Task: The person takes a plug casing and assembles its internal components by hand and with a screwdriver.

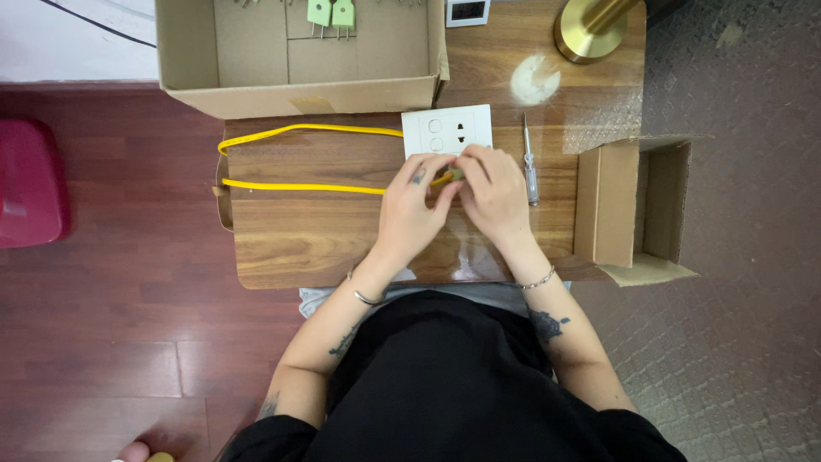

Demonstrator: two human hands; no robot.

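Overhead view: a small wooden table (342, 239) sits on dark red floorboards, w/ a person in black seated at its 6 o'clock edge. Largest item on it is an open cardboard box (299, 51) at 11 o'clock, holding two pale green plugs (331, 14) near its far wall. A smaller cardboard box (637, 210) lies on its side at 3 o'clock, mouth open, hanging partly off the table edge. A red object (30, 180) sits on the floor at 9 o'clock, well apart from the table. Brass lamp base (590, 30) stands at 1 o'clock.

The yellow cable (299, 157) runs as a long flat loop, its long axis 9-to-3 across the table: upper strand ends under the white wall socket plate (447, 130), bend sits at the 9 o'clock edge, lower strand points toward 3 o'clock into the hands. The plate lies flat just past the hands at 12 o'clock.

Left hand (410, 210) and right hand (496, 192) meet at table centre, fingertips drawn together, both pinching the cable's free end; the tip itself is mostly hidden by fingers. A bracelet on each wrist.

A clear-handled screwdriver (530, 162) lies just beside the right hand at 3 o'clock, long axis 12-to-6, apart from the plate.
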